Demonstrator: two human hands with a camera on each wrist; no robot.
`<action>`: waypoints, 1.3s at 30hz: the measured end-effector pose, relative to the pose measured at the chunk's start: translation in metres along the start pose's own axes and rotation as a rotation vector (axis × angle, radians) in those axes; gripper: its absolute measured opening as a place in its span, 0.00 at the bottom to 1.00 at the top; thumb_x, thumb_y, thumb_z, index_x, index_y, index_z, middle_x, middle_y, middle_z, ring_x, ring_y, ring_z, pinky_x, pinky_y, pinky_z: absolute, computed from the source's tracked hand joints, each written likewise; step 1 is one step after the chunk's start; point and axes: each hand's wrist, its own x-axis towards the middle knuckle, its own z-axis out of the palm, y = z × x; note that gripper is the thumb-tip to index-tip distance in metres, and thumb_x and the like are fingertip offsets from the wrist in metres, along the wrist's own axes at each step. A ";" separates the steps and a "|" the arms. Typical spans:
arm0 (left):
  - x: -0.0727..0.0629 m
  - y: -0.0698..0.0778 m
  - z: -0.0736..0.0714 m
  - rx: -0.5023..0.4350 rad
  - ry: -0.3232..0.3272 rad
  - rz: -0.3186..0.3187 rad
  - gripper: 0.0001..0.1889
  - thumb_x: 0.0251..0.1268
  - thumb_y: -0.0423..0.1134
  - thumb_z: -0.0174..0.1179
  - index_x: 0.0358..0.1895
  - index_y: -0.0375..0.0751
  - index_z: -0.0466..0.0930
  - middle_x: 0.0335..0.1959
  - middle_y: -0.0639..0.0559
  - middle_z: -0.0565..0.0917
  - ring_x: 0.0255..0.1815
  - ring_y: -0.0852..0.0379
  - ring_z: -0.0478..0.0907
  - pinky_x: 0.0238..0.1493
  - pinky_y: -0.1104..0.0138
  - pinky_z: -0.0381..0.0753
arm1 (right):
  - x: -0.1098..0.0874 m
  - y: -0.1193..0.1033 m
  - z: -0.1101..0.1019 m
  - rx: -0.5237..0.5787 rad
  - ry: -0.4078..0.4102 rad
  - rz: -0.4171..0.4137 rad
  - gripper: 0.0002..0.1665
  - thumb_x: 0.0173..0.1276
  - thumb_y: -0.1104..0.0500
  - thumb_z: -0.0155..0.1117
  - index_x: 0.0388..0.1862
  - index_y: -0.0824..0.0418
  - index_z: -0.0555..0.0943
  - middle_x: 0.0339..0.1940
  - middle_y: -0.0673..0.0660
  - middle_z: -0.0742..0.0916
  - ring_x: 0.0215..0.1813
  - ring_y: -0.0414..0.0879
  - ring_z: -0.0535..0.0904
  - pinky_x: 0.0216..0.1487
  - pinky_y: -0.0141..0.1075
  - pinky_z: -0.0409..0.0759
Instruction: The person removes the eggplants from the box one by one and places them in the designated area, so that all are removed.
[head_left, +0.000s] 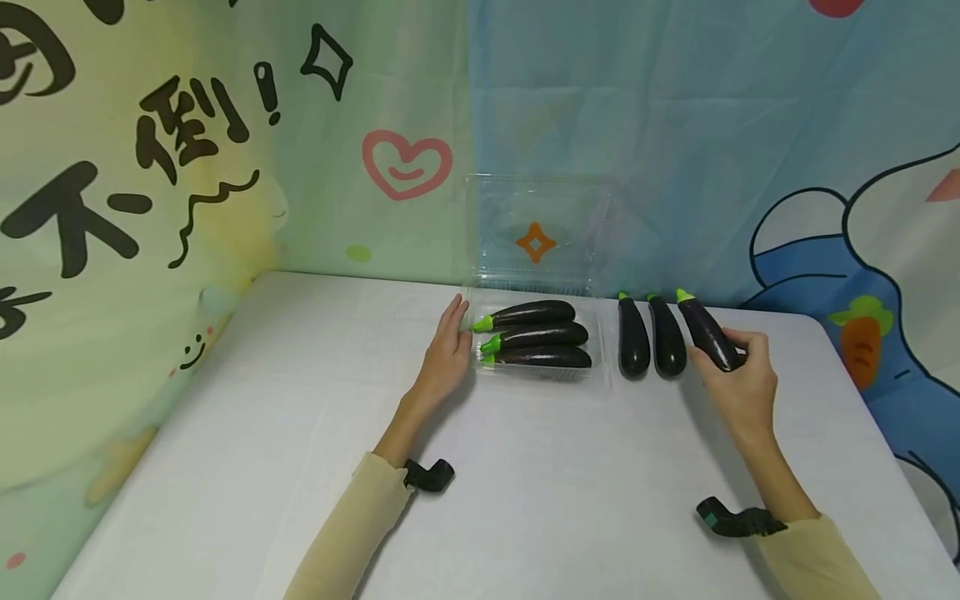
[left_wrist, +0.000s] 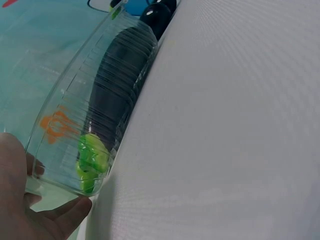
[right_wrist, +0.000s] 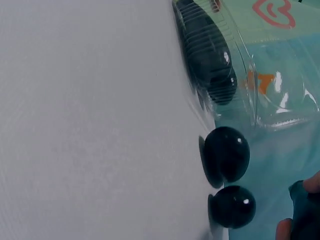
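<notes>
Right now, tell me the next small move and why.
Probably carry the held eggplant in the right hand to the clear box: its lid stands open, three eggplants lie inside, and the left hand touches its side.

Glossy eggplants (head_left: 534, 335), clear plastic box (head_left: 602, 337), matt tabletop (head_left: 525, 467)
</notes>
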 end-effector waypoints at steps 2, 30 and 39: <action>0.000 0.000 0.000 0.001 -0.001 -0.003 0.27 0.75 0.36 0.39 0.76 0.38 0.54 0.80 0.48 0.52 0.80 0.51 0.50 0.76 0.52 0.56 | 0.000 0.002 -0.001 0.011 0.004 -0.009 0.30 0.61 0.57 0.68 0.60 0.64 0.71 0.44 0.57 0.81 0.26 0.21 0.69 0.25 0.17 0.69; 0.000 0.000 0.001 -0.004 -0.006 -0.009 0.27 0.75 0.36 0.40 0.76 0.39 0.54 0.80 0.48 0.51 0.80 0.51 0.49 0.76 0.52 0.56 | 0.013 0.035 0.006 -0.016 0.167 -0.002 0.28 0.61 0.54 0.68 0.59 0.62 0.74 0.52 0.61 0.84 0.40 0.21 0.64 0.44 0.25 0.61; 0.000 0.000 0.001 -0.002 -0.002 -0.010 0.27 0.75 0.35 0.40 0.76 0.38 0.54 0.80 0.50 0.52 0.80 0.51 0.50 0.76 0.52 0.56 | 0.020 0.038 0.013 0.019 0.183 -0.097 0.20 0.62 0.61 0.68 0.53 0.62 0.82 0.48 0.64 0.85 0.44 0.21 0.65 0.46 0.23 0.61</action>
